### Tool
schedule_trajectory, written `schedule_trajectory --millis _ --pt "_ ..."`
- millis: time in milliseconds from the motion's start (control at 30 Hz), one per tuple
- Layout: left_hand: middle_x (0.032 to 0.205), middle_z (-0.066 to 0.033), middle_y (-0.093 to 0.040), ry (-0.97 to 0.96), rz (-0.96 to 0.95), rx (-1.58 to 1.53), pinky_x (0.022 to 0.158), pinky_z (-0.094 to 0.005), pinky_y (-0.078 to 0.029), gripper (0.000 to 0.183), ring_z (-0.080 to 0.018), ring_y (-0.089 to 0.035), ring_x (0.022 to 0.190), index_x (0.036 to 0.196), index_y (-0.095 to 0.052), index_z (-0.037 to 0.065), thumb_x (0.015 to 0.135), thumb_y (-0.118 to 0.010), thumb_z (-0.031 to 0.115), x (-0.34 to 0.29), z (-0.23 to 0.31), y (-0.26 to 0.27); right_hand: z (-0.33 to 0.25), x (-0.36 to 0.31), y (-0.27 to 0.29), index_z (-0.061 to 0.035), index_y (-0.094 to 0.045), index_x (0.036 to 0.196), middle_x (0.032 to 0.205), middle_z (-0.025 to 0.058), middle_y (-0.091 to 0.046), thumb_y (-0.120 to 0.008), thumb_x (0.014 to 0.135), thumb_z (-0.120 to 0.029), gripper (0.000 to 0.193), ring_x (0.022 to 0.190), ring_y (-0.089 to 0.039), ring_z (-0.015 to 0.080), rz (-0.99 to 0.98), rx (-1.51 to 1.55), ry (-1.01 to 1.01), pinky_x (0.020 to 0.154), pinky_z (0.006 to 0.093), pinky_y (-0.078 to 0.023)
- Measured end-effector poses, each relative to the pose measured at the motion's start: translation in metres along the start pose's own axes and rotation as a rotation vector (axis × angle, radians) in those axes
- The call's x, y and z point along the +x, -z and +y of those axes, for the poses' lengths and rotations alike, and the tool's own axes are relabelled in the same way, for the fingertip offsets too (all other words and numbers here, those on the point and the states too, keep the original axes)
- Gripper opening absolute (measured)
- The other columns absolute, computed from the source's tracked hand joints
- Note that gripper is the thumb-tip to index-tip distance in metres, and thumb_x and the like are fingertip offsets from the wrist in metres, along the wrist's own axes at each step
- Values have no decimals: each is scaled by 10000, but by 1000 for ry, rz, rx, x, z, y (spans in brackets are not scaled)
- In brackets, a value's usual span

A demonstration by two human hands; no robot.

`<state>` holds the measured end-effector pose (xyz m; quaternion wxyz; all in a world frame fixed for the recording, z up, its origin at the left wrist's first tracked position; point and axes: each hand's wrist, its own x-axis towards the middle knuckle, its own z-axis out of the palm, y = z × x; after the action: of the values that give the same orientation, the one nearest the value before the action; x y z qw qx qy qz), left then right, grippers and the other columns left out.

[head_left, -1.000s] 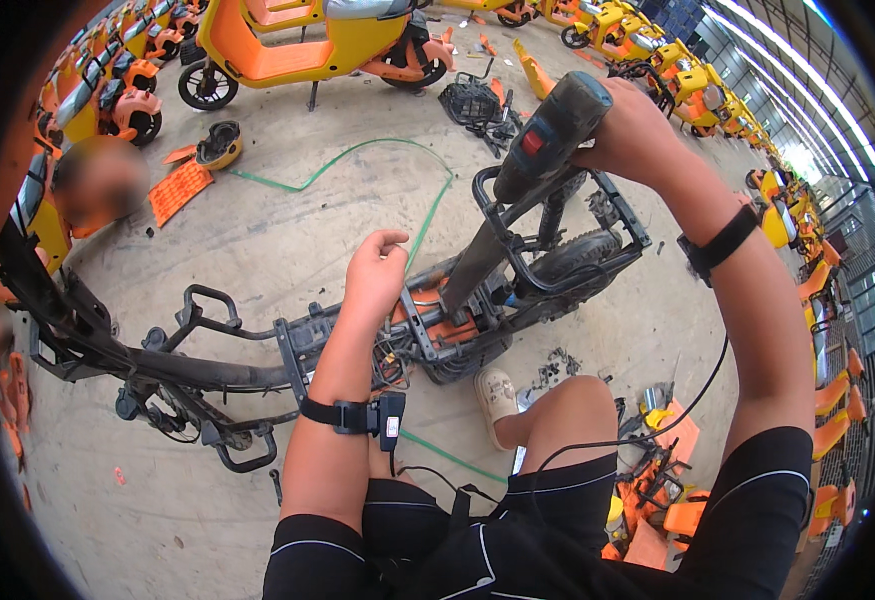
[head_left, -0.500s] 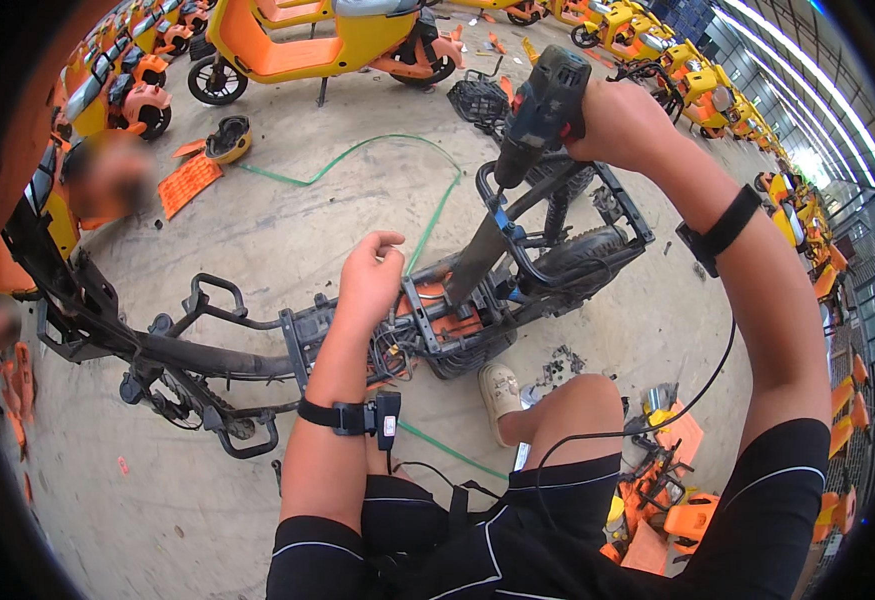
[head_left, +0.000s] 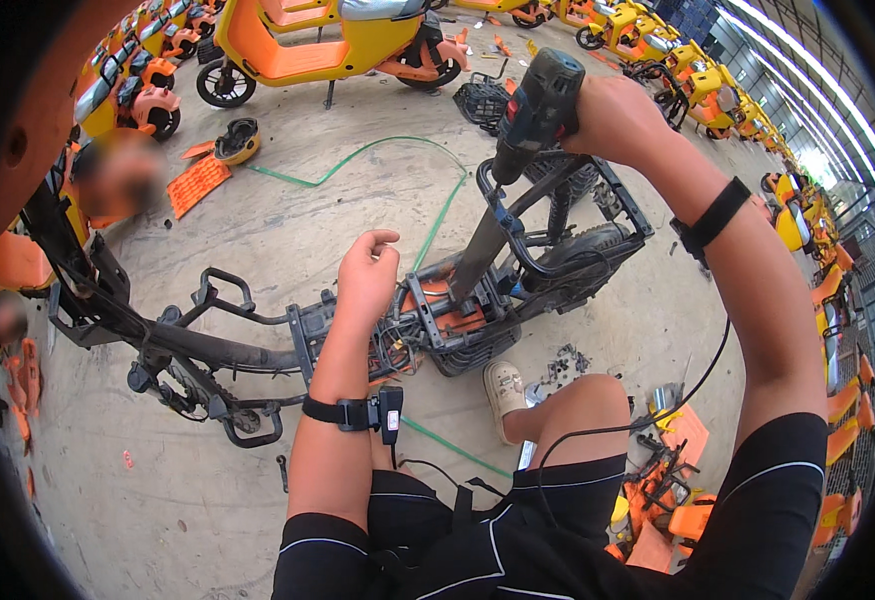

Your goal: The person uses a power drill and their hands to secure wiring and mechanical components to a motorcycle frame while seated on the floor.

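Observation:
My right hand (head_left: 607, 118) is closed round the grip of a dark cordless drill (head_left: 540, 105), held nose down. Its tip meets, or nearly meets, the black tubular rear rack (head_left: 535, 262) of a stripped scooter frame (head_left: 219, 348). A thick dark tube (head_left: 482, 250) slants up inside that rack. Above the frame's middle, my left hand (head_left: 365, 280) hangs with fingers curled and the thumb near the forefinger. What it may hold is hidden. Below and beside it, loose wires (head_left: 389, 345) and an orange panel (head_left: 457, 318) show in the frame.
Green strap (head_left: 377, 143) crosses the concrete floor. A yellow helmet (head_left: 238, 142) and orange mat (head_left: 197, 187) lie far left, a black basket (head_left: 482, 101) at the back. Loose parts (head_left: 652, 490) are piled near my right leg. Yellow-orange scooters (head_left: 357, 45) stand around; a cable hangs from my right forearm.
The view has shifted slightly, moving the scene a little to the right. The drill stays on the rack with its tip in about the same spot; the left hand keeps its curl.

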<state>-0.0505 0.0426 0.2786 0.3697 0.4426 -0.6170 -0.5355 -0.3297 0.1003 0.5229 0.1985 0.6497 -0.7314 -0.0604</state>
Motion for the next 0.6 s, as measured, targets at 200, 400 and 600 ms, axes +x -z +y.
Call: schedule_trajectory --millis 200,400,600 --pt "889 -53 -642 -26 28 27 665 -304 -489 277 -127 -591 700 1136 -675 30 898 -558 108 0 -4 1 14 11 -9 -69 -673 963 860 153 -697 -825 628 -221 398 850 -673 363 119 50 226 739 437 -540" --pt "861 -19 -619 -71 8 104 673 -271 -475 256 -95 -546 742 1124 -687 30 912 -563 105 6 -11 -10 37 24 -25 -57 -693 916 835 160 -702 -848 636 -246 372 827 -672 373 133 276 229 742 436 -542" --pt "869 -21 -618 -72 -50 152 636 -265 -461 268 -99 -537 706 1139 -676 28 918 -546 109 16 -13 -20 36 26 10 -100 -705 988 881 126 -721 -895 630 -269 440 848 -687 344 207 254 253 743 411 -545"
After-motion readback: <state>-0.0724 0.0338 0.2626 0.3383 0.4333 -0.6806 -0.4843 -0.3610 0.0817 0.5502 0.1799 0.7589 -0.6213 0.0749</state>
